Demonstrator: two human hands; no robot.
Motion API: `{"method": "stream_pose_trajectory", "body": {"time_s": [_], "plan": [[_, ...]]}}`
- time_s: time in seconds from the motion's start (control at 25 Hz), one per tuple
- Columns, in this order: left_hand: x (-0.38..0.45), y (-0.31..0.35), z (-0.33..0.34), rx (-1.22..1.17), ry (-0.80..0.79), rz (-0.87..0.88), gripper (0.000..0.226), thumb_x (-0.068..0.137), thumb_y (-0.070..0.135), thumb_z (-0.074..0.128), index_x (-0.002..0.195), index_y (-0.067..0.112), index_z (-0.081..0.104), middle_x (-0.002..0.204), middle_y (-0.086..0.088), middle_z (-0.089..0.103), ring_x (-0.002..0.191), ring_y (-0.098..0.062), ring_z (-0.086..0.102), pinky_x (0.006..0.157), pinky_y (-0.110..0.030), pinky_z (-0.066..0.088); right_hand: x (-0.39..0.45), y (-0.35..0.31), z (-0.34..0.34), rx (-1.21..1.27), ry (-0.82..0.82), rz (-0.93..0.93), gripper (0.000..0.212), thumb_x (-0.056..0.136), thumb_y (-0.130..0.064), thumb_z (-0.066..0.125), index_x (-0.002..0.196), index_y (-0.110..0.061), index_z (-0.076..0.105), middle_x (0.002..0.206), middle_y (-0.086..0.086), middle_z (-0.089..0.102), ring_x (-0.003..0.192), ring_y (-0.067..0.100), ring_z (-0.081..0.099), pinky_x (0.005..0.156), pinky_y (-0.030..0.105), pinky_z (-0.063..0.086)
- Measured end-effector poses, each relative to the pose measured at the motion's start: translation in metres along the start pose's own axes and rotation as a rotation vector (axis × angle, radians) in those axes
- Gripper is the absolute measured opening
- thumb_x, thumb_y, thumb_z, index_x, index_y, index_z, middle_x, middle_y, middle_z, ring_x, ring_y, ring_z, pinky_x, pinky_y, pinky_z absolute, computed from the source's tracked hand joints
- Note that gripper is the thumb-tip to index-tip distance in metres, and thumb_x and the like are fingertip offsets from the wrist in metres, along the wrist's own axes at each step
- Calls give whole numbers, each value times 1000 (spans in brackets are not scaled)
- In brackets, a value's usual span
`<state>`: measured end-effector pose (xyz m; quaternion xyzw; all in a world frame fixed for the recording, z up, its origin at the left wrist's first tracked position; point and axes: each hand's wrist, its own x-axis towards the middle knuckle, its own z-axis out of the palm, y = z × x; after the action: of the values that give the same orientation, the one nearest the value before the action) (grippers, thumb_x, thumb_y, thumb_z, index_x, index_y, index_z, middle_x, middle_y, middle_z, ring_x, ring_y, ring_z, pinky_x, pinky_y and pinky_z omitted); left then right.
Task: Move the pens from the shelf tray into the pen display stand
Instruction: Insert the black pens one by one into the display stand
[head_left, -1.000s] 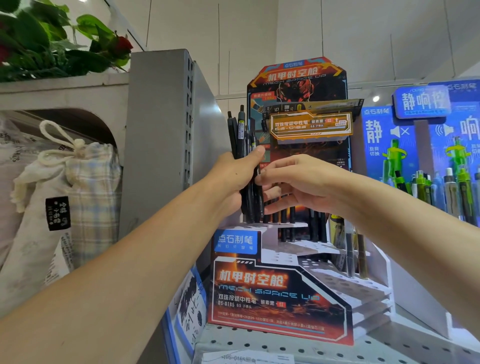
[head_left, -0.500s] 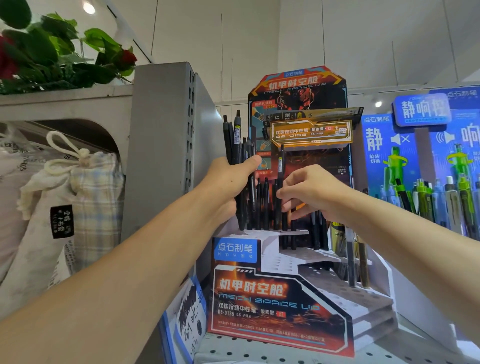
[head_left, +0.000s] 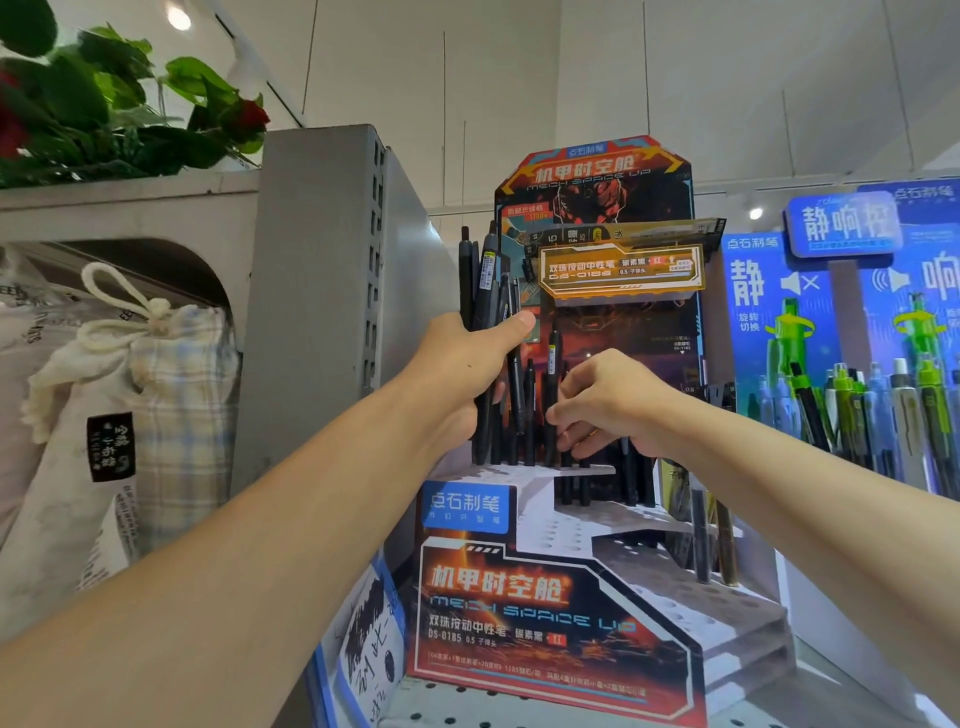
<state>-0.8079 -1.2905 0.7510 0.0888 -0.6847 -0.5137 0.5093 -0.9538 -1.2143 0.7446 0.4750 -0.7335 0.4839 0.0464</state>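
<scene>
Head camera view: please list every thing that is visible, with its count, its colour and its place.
pen display stand: one, red and black, stepped white tiers, centre shelf
bundle of pens: several, black, in left hand
single pen: one, black, pinched upright over top tier
blue display: one, green pens, right
drawstring bag: one, cream plaid, left
plant: green, red flower, top left
left hand: grips bundle
right hand: pinches single pen

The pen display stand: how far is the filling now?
Done: black pens stand in the top tier of the pen display stand. In hand: the left hand grips a bundle of black pens; the right hand pinches one pen over the top tier. Left: that bundle, and the mostly empty lower holes.
</scene>
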Motion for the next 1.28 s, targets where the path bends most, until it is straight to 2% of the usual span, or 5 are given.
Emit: {"method": "stream_pose_trajectory", "body": {"time_s": [0.36,0.64,1.08,1.2,1.28], "plan": [[-1,1,-3,-63,-42,19,11,95,24,69,97,13,68,64,4,75,38,2,56,42,-14,46,3,-5,14,-321,-51,86,17,80,-10,78,91,2,74,91,16,76,68,23,58,56,25,45],[-1,-1,-8,-62,-41,19,14,95,20,69,103,9,67,78,-2,76,36,3,52,42,-15,45,0,-4,12,-349,-110,159,14,84,-10,74,82,4,75,62,7,66,47,16,42,44,21,33],[-1,0,-6,-22,-25,7,19,94,22,71,103,5,69,68,2,76,35,1,50,43,-17,46,-4,-15,9,-339,-3,88,19,90,-17,68,80,-2,71,54,3,69,36,10,50,36,17,36],[1,0,-4,-22,-21,8,15,92,21,73,98,8,69,46,8,63,33,1,49,41,-15,45,-9,-22,-8,-101,-37,-44,20,94,-22,66,83,-6,71,62,3,71,43,9,53,40,19,37],[4,0,-2,-33,-21,0,18,90,21,75,102,7,70,47,6,59,33,-1,51,40,-15,45,-13,-28,-20,236,-260,-106,18,100,-23,58,93,-11,70,77,3,73,57,11,59,49,21,43]]}}
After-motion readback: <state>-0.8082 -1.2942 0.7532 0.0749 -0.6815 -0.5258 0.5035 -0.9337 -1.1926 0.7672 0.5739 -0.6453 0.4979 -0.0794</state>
